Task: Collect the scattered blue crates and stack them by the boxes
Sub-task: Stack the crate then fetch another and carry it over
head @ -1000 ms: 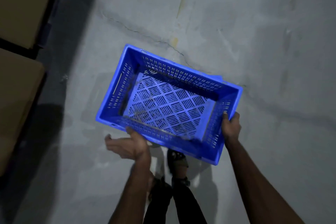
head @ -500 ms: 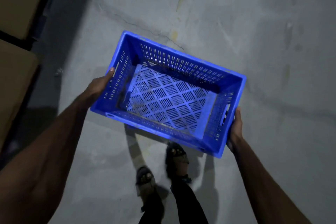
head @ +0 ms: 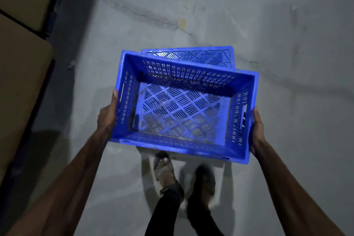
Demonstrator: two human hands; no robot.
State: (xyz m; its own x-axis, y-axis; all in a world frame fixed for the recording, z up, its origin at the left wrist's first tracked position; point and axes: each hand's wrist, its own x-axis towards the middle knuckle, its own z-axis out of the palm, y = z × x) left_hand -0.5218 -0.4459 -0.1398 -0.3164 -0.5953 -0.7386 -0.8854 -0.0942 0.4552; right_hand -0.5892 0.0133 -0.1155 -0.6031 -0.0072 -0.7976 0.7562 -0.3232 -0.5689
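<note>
grip: left hand (head: 107,117) and right hand (head: 257,132) each clasp an end of the held crate (head: 182,113)
risk: could clip the floor crate (head: 201,56) below mid-stride; dim light

held crate (head: 182,113) up off the floor (head: 297,34), left hand (head: 107,117) grips its left end wall, right hand (head: 257,132) its right end. second crate (head: 201,56) on the floor behind it, partly hidden. boxes (head: 21,86) along the floor's left edge. feet (head: 164,170) just below the held crate's near wall.
</note>
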